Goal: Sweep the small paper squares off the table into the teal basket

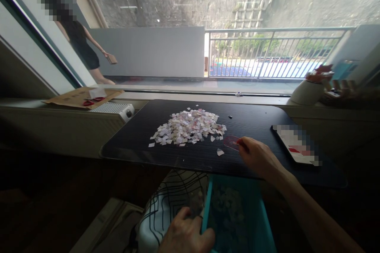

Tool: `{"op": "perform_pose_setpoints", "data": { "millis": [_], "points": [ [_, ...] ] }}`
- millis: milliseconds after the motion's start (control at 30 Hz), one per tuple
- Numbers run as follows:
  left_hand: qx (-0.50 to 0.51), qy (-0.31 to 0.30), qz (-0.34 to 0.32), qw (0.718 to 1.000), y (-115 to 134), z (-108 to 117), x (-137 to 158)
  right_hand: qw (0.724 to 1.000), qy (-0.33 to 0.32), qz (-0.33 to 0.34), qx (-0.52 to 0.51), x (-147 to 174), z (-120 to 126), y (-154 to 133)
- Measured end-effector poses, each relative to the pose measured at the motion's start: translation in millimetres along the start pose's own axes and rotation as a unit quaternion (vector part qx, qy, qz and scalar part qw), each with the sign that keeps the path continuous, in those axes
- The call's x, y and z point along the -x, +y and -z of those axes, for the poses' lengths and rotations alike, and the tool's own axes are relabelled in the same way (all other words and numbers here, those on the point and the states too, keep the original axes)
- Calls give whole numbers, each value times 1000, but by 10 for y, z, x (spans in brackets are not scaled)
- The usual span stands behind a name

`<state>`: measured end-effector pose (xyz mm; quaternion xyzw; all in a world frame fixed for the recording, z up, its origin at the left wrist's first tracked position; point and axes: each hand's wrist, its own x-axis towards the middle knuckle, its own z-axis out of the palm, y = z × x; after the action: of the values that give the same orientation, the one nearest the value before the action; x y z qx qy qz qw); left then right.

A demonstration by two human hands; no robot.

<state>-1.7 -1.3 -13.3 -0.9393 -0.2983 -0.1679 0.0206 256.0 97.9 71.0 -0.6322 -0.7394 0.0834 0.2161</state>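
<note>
My right hand (pixel 255 154) reaches over the dark table and pinches a clear, reddish flat piece (pixel 231 142), which looks like thin plastic. Left of it lies a heap of small, mostly white paper-like squares (pixel 190 126), with a few loose ones near the piece. Low in the view, my left hand (pixel 190 231) is closed on the near left wall of a teal bin (pixel 267 221), thumb over the rim. Inside the bin are more small pale pieces (pixel 228 205), dim in shadow. Something clear and blurred shows just above my left fingers.
The black table (pixel 133 142) carries a phone (pixel 297 146) at the right. Beyond it, a white pot (pixel 305 93) stands on the window sill. At left, red-handled scissors (pixel 89 103) lie on a brown paper envelope (pixel 59 100) beside a radiator (pixel 114 109). Outside the window, a person (pixel 80 39) walks.
</note>
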Motion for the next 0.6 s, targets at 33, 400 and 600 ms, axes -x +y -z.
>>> {"op": "perform_pose_setpoints", "data": {
  "millis": [33,400,600],
  "points": [
    [0,5,1,1000,-1,2,-1,1000,3,-2,-2,0,6,2],
    [3,6,9,1000,17,-36,28,1000,-2,16,9,-17,-5,1],
    [4,17,13,1000,33,-44,15,999,-35,2,-26,46,53,75]
  ]
}}
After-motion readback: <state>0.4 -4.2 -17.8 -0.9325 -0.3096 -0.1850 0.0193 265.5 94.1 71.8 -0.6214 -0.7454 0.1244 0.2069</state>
